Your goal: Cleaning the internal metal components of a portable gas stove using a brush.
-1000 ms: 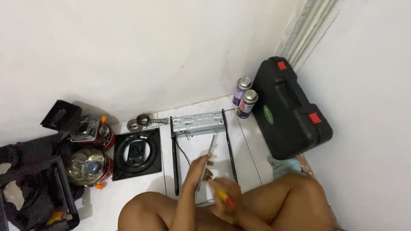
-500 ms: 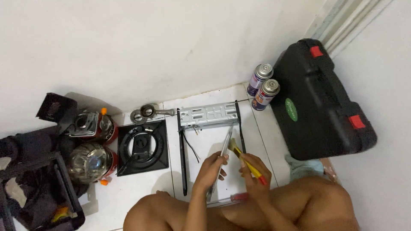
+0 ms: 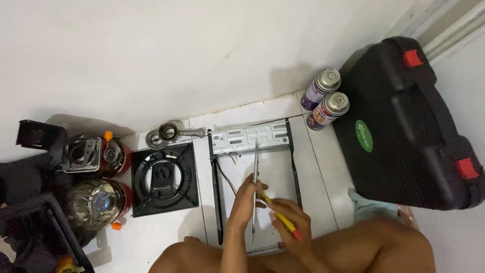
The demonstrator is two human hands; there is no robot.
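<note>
Two hands point(image 3: 252, 199) point(image 3: 290, 222): thin metal strip point(image 3: 256, 172), apparently yellow-handled screwdriver point(image 3: 280, 220).

1 head camera looks steeply down from above at the floor against a white wall point(image 3: 202, 50), close over the fingers point(image 3: 252, 189), which sit low in frame, wall beyond them.
</note>
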